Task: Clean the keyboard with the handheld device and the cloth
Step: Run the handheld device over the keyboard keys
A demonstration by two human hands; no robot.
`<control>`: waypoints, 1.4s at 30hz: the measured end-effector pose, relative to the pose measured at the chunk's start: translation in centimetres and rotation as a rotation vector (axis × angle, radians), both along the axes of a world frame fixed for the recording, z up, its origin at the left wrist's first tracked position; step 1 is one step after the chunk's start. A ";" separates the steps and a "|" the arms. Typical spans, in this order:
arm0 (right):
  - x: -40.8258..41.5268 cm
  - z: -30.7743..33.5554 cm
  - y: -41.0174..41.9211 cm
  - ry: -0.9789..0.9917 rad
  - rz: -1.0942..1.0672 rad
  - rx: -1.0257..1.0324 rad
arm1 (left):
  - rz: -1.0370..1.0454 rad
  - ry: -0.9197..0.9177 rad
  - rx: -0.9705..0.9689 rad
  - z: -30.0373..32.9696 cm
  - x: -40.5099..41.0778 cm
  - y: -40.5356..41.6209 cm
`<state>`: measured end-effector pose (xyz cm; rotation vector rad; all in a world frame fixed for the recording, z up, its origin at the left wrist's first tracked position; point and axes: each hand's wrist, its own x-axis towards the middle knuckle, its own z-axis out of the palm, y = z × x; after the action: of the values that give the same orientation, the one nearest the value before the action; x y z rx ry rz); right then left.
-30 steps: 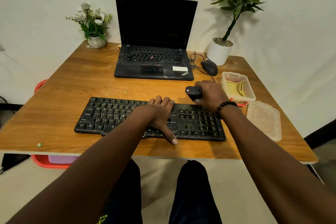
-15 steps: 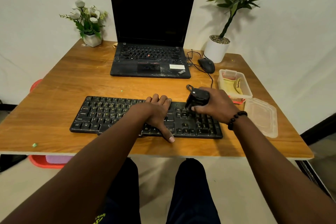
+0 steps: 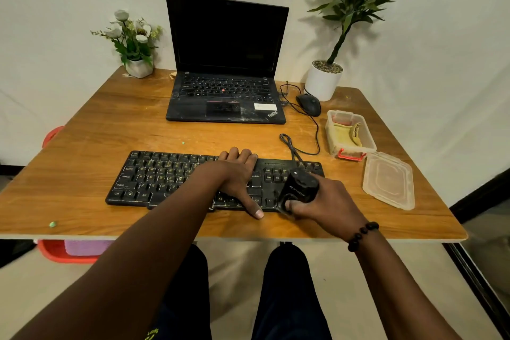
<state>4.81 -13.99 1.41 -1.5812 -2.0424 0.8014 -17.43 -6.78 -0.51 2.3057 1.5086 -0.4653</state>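
Wood-grain laminate is seen across the counter (image 3: 91,146), which is set against a plain pale wall. A flat black keyboard (image 3: 165,179) is laid near the front edge, its middle keys hidden under the left hand (image 3: 237,176), whose straight fingers are pressed flat and close together on the keys with the thumb spread to the front edge. At the keyboard's right end a stubby black cylindrical device (image 3: 299,188) is gripped by the right hand (image 3: 325,201), the fingers curled around it; its lower tip is hidden and contact with the keys cannot be made out. A yellow cloth (image 3: 345,134) is crumpled inside a clear plastic box (image 3: 371,136) to the right, with the lid (image 3: 389,179) lying beside it. A dusty open laptop (image 3: 226,63), a mouse (image 3: 309,103) and two potted plants are placed behind.
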 end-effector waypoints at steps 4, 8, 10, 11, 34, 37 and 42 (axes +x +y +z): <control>-0.1 -1.2 -1.0 0.228 -0.339 0.040 | 0.003 0.000 0.009 0.0 0.0 0.1; -1.9 -2.3 -3.0 0.215 -0.460 0.083 | 0.015 -0.009 0.013 -0.1 0.1 0.1; -2.2 -2.4 -4.1 0.257 -0.463 0.008 | 0.027 -0.026 0.021 -0.1 0.1 0.0; -2.2 -2.5 -4.4 0.300 -0.466 -0.018 | 0.031 -0.036 0.034 -0.2 0.2 0.0; -2.3 0.1 1.4 0.309 -0.282 0.002 | 0.082 0.154 -0.053 1.2 -1.4 0.0; -2.4 0.2 3.1 0.307 -0.316 -0.014 | 0.092 0.167 -0.057 1.4 -1.2 0.0; -2.6 0.6 5.2 0.246 -0.392 0.051 | 0.101 0.183 -0.053 1.8 -0.6 -0.3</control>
<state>2.20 -8.81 2.04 -1.6866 -1.5062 0.7440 -18.07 -7.06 1.26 2.1852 1.6667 -0.6961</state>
